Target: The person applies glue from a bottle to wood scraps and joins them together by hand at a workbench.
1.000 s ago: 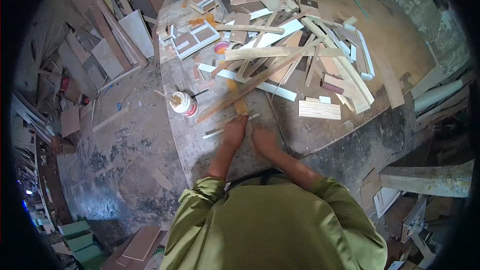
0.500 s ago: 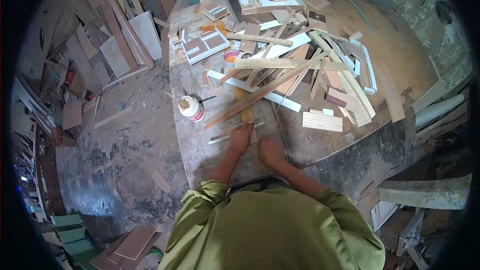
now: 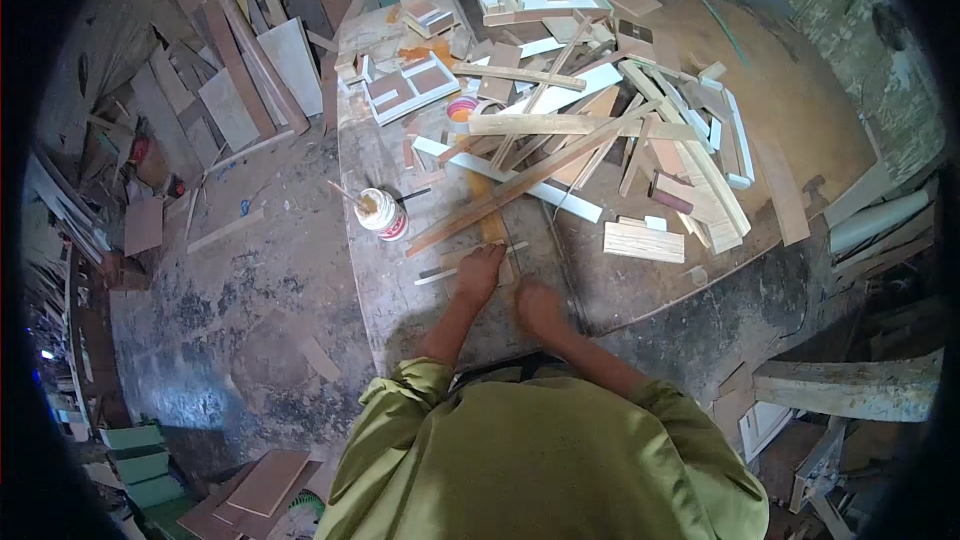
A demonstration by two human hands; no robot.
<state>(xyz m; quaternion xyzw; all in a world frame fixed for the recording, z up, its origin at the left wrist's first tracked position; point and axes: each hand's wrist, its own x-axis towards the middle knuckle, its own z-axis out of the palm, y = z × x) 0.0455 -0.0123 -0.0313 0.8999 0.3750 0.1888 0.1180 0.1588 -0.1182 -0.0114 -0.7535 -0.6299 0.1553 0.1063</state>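
My left hand (image 3: 481, 272) presses down at the near edge of the workbench (image 3: 400, 285), its fingers closed on a small flat piece of wood (image 3: 506, 273). Just to the right, my right hand (image 3: 540, 310) is curled like a fist and smeared by motion; whatever it grips is hidden. Thin wooden strips (image 3: 437, 276) lie to the left of my left hand. Beyond the hands, a long brown wooden strip (image 3: 500, 198) slants across the bench. A white tub (image 3: 383, 215) with a stick in it stands at the left edge.
A heap of wood offcuts and strips (image 3: 600, 130) covers the middle of the bench. White-edged panels (image 3: 412, 92) lie behind the tub. At right is a pale wooden block (image 3: 644, 242). Boards (image 3: 290, 65) lean at the left wall, and a beam (image 3: 850, 385) juts in at lower right.
My right hand has shifted slightly down, toward my body, and is now blurred. The left hand stays nearly in place. The thin strips beside it have barely moved.
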